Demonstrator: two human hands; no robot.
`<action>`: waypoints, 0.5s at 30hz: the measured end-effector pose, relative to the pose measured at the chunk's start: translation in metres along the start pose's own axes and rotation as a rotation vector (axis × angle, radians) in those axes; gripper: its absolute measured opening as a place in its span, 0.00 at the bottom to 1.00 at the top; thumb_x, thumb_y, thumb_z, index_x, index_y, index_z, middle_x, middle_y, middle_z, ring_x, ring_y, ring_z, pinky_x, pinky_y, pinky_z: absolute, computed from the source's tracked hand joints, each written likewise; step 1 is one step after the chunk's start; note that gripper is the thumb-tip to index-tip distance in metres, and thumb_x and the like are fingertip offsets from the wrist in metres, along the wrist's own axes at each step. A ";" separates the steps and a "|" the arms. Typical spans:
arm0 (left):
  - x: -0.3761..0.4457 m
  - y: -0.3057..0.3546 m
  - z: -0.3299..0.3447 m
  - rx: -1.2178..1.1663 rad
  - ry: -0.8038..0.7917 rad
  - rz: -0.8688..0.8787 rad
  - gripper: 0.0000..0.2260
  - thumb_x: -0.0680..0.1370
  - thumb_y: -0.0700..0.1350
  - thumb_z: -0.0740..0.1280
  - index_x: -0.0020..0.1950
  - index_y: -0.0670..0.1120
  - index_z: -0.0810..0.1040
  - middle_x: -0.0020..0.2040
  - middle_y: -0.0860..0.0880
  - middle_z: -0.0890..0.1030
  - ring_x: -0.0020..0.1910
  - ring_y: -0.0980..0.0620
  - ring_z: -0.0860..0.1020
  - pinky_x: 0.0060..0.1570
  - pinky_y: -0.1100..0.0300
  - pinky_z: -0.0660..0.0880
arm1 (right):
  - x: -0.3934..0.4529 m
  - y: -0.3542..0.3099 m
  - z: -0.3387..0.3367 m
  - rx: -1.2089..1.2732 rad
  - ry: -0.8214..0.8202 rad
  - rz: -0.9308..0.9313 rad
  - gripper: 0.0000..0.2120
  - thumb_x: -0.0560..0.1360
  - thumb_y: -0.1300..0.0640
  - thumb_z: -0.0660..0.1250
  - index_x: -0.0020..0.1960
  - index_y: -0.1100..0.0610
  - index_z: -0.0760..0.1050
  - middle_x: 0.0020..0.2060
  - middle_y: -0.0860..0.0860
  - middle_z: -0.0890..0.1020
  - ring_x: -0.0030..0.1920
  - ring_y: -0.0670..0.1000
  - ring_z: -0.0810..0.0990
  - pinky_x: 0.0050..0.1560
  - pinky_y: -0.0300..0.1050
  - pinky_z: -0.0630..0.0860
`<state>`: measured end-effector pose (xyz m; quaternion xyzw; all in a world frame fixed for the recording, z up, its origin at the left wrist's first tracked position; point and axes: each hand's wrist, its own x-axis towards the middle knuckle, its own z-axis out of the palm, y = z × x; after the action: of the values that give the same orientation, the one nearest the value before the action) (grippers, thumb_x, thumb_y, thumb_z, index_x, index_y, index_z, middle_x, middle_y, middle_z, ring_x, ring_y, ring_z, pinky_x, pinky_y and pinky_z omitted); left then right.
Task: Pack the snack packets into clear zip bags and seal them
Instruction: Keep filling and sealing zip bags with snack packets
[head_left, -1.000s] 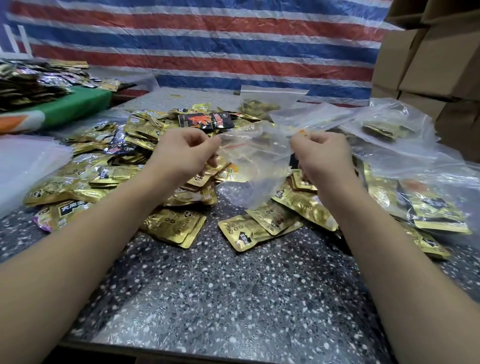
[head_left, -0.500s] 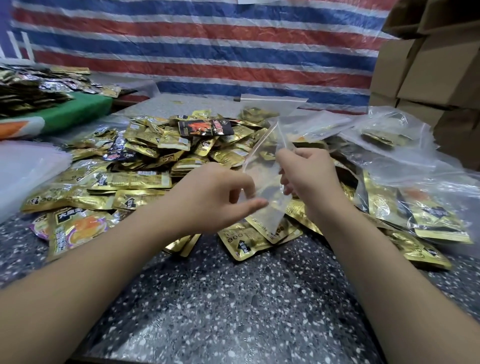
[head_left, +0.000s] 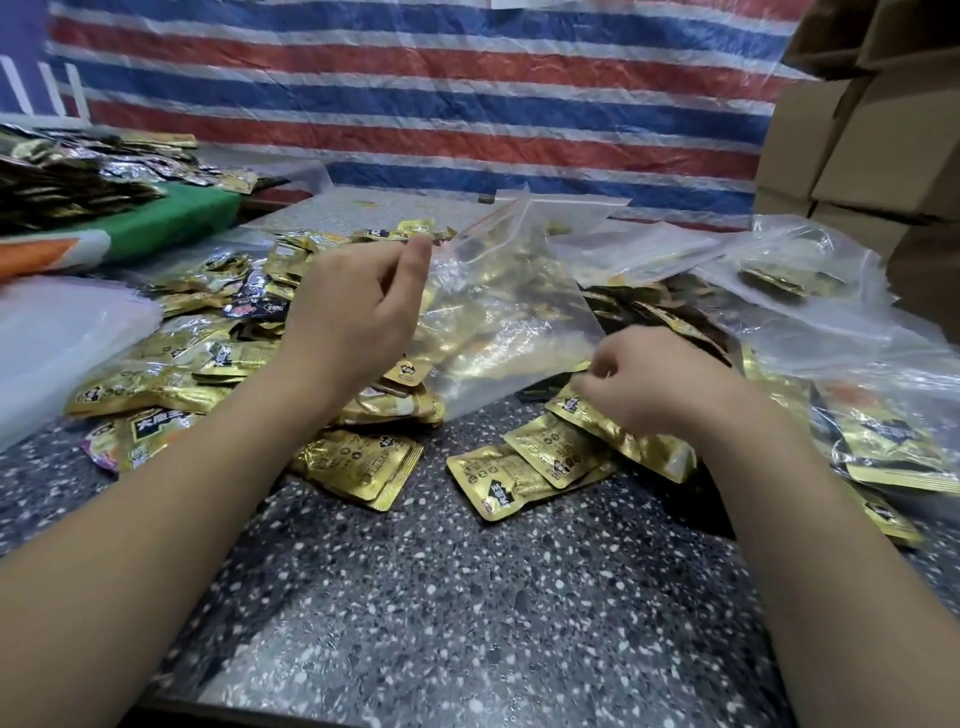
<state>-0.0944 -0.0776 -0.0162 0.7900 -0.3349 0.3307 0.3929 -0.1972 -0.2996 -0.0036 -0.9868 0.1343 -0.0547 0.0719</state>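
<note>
Two hands work: left hand (head_left: 358, 317) pinches the clear plastic zip bag (head_left: 511, 322) up; right hand (head_left: 660, 382) below seemingly grips a gold foil snack packet (head_left: 618, 439), print illegible.

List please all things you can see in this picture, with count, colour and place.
zip bag: one, clear, held up at centre
packets: many, mostly gold, piled across the table
filled bags: several, clear, right side
table: one, speckled grey, under everything
boxes: several, brown, stacked far right
tarp: one, red, blue and white stripes, behind
left hand: holds the zip bag's edge
right hand: curled low on a gold packet
</note>
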 end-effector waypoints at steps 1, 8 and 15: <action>0.000 -0.001 0.000 0.004 0.010 0.002 0.24 0.85 0.52 0.54 0.29 0.50 0.64 0.24 0.53 0.66 0.23 0.54 0.64 0.26 0.58 0.56 | -0.002 -0.002 0.000 -0.077 -0.054 0.003 0.11 0.77 0.46 0.64 0.47 0.53 0.78 0.41 0.49 0.81 0.39 0.50 0.80 0.41 0.46 0.79; 0.001 -0.002 -0.002 -0.033 0.044 -0.026 0.24 0.84 0.52 0.56 0.28 0.51 0.61 0.24 0.53 0.63 0.23 0.55 0.61 0.27 0.57 0.55 | -0.013 -0.003 -0.002 -0.262 -0.266 0.088 0.31 0.69 0.40 0.76 0.65 0.51 0.69 0.56 0.49 0.77 0.54 0.54 0.77 0.55 0.53 0.78; 0.001 0.000 -0.003 -0.009 0.019 -0.017 0.24 0.84 0.52 0.58 0.28 0.50 0.63 0.24 0.52 0.65 0.24 0.54 0.63 0.28 0.57 0.57 | -0.012 -0.005 0.004 -0.325 -0.294 0.046 0.24 0.76 0.51 0.69 0.69 0.54 0.67 0.60 0.52 0.77 0.55 0.56 0.77 0.52 0.48 0.76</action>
<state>-0.0943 -0.0751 -0.0142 0.7879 -0.3261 0.3334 0.4022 -0.2068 -0.2907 -0.0080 -0.9794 0.1521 0.1138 -0.0683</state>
